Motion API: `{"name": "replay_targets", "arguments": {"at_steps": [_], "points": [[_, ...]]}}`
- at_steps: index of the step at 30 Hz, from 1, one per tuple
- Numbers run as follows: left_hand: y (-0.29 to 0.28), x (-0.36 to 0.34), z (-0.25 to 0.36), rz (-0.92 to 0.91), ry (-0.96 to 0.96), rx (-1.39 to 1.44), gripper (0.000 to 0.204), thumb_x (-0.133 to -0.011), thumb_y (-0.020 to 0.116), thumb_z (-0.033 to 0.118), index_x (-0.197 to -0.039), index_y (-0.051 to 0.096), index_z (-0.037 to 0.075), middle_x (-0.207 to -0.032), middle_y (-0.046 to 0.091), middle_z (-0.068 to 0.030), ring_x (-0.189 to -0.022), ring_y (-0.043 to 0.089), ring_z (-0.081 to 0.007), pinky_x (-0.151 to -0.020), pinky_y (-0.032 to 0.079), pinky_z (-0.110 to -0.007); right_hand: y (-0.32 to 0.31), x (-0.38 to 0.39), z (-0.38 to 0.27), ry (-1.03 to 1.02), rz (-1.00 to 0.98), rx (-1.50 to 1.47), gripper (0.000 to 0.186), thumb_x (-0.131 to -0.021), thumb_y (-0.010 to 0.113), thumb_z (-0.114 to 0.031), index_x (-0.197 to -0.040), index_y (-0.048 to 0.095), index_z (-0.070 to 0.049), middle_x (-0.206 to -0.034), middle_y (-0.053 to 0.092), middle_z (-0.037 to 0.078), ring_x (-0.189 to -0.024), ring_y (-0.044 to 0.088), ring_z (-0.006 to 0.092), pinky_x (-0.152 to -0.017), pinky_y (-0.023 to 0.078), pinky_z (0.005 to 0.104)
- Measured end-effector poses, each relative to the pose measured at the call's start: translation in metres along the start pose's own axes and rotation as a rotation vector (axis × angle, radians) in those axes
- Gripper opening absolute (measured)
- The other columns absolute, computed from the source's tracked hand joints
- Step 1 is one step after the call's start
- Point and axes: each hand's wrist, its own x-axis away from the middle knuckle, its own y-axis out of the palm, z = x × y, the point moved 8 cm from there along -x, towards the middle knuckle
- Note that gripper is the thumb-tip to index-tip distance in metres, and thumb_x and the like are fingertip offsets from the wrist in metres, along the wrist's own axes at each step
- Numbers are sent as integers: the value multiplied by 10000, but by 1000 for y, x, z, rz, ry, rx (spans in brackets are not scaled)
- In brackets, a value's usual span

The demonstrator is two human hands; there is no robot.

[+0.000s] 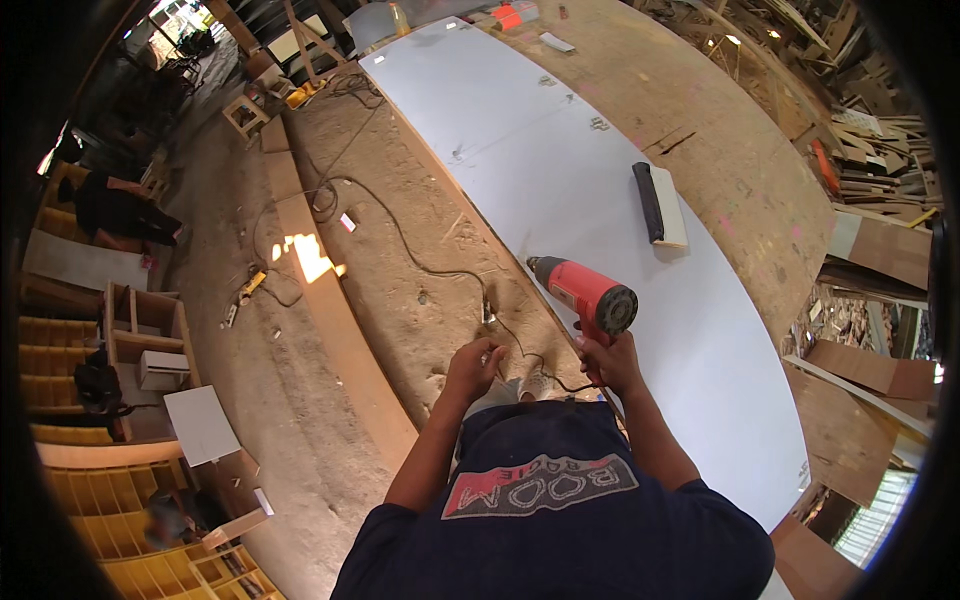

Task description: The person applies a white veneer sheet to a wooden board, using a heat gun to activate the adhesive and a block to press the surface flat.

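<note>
My right hand is wrapped round the handle of a red and black heat gun. Its nozzle points left and away from me, at the near-left edge of a long white-faced panel. My left hand hovers left of that edge, apart from the panel, with its fingers curled closed. Whatever it may hold is too small to make out. A block with a white face and a black padded side lies on the panel beyond the heat gun. From the gun's handle, a dark power cord trails to the floor.
A long wooden board lies on the dusty floor at left, near a yellow power strip. Cabinet frames and people at work are farther left. Stacked scrap wood fills the right side, past a bare wooden sheet.
</note>
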Motion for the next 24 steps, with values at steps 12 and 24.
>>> {"name": "replay_targets", "arguments": {"at_steps": [12,24], "points": [[10,-1,-2,-48,23,4,233,-1020,754,255,-1037,750,23,-935,776,-162,-878,758,-300,-803,577,-404,-1,2,-3,-105,11,85,282,-963,814,-195,-1125,727,19,-693,669,44,-500,584,94,-419,428,267],[23,2,-6,-83,18,-69,381,-1047,672,360,-874,664,20,-765,663,-199,-710,663,-367,-671,511,-463,8,-4,-4,-48,-37,37,295,-961,809,-188,-1148,730,26,-725,677,43,-533,603,98,-448,454,270]]}}
